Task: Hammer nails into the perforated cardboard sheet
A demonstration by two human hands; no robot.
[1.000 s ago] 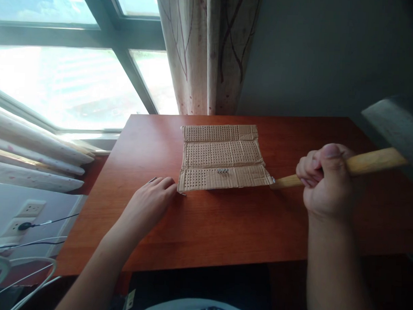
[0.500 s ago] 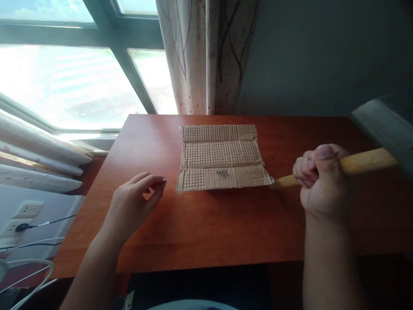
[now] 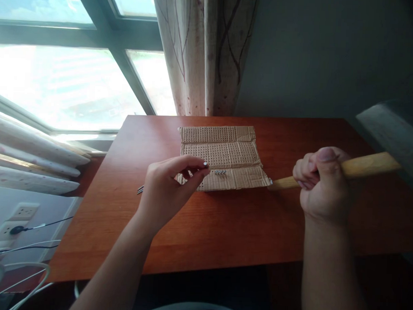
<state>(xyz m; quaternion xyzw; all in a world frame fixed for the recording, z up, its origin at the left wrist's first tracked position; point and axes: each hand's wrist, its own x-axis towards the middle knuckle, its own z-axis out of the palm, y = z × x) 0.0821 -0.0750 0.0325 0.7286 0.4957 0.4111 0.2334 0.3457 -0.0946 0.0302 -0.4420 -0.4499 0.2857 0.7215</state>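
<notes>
Over the cardboard (image 3: 232,151), the left hand (image 3: 166,190) pinches a nail (image 3: 205,164) in its grip.

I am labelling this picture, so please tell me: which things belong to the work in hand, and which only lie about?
In use: hammer in right hand; nail pinched by fingers of left hand; cardboard with holes; row of nails set in it.
Lying about: curtain; wall sockets; cable.
</notes>
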